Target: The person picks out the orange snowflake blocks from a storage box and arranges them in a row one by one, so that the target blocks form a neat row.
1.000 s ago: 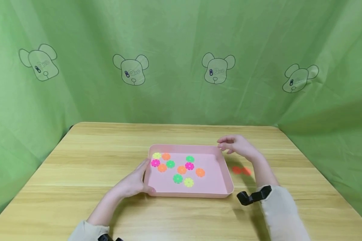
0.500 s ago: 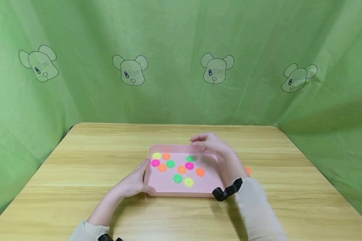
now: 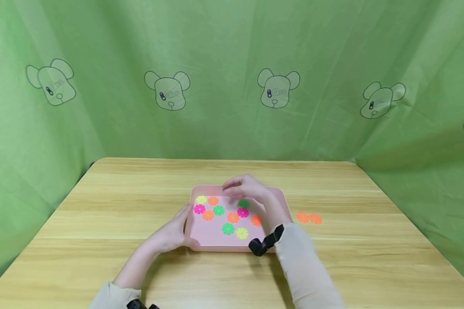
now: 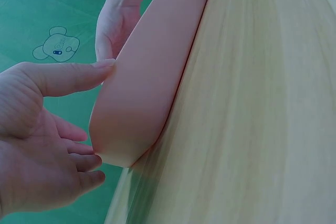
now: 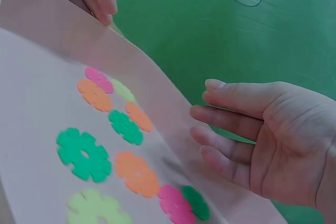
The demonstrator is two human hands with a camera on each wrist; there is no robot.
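Observation:
A shallow pink tray (image 3: 284,206) stands on the table, with several notched plastic snowflake discs (image 3: 228,228) in orange, green, yellow and magenta lying flat in it. My left hand (image 3: 169,234) holds the tray's near left corner, thumb over the front rim and fingers against the left wall. In the left wrist view, that thumb (image 4: 79,77) lies at the rim. My right hand (image 3: 249,188) hovers over the back of the tray, and the right wrist view shows its fingers (image 5: 231,121) loosely bent with nothing between them.
Two orange discs (image 3: 309,218) lie side by side on the wooden table (image 3: 371,257), right of the tray. A green curtain (image 3: 224,128) with bear-head prints hangs behind and at both sides of the table.
My right hand has moved left from beyond the tray's back right corner to over its back middle. My left hand and the discs in the tray stay where they were.

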